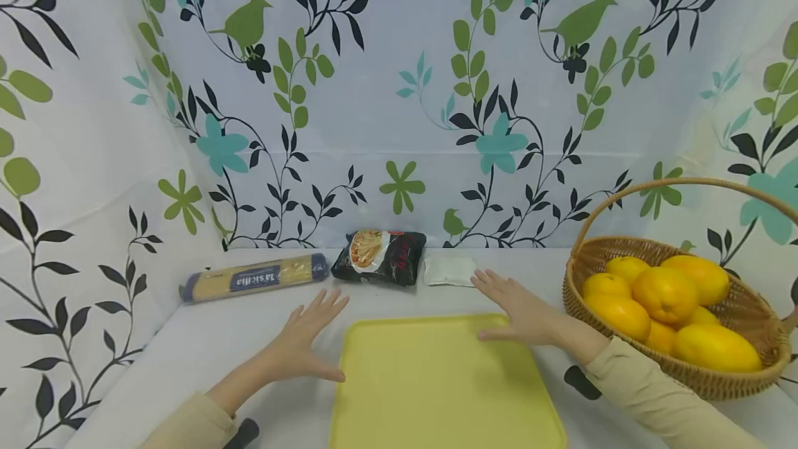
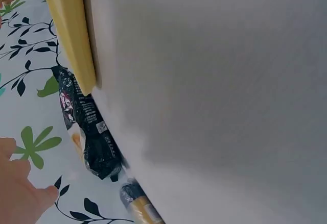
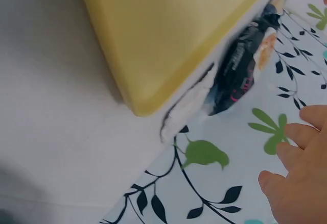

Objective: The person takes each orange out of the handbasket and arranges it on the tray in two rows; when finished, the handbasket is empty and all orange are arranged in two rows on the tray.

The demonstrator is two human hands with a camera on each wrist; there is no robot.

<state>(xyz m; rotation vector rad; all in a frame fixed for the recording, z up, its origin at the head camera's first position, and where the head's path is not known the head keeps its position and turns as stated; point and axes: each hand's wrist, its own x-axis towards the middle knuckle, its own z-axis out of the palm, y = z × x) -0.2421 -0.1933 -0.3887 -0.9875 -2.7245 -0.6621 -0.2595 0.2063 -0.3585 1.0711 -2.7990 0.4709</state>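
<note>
Both hands hover with spread fingers over the two sides of a yellow tray (image 1: 442,380) and hold nothing. My left hand (image 1: 303,341) is over the tray's left edge, its thumb nearest the rim. Over the upper right corner is my right hand (image 1: 520,310), its fingers pointing toward a small white packet (image 1: 449,271). In the right wrist view the tray's corner (image 3: 140,101) lies apart from the right hand (image 3: 301,173). The left wrist view has the left hand (image 2: 23,188) at its lower left.
Along the back of the white table lie a long pack of spaghetti (image 1: 255,278) and a black snack-like bag (image 1: 380,257). A wicker basket (image 1: 704,383) with yellow fruit (image 1: 667,294) stands on the right. A patterned cloth (image 1: 399,123) hangs behind.
</note>
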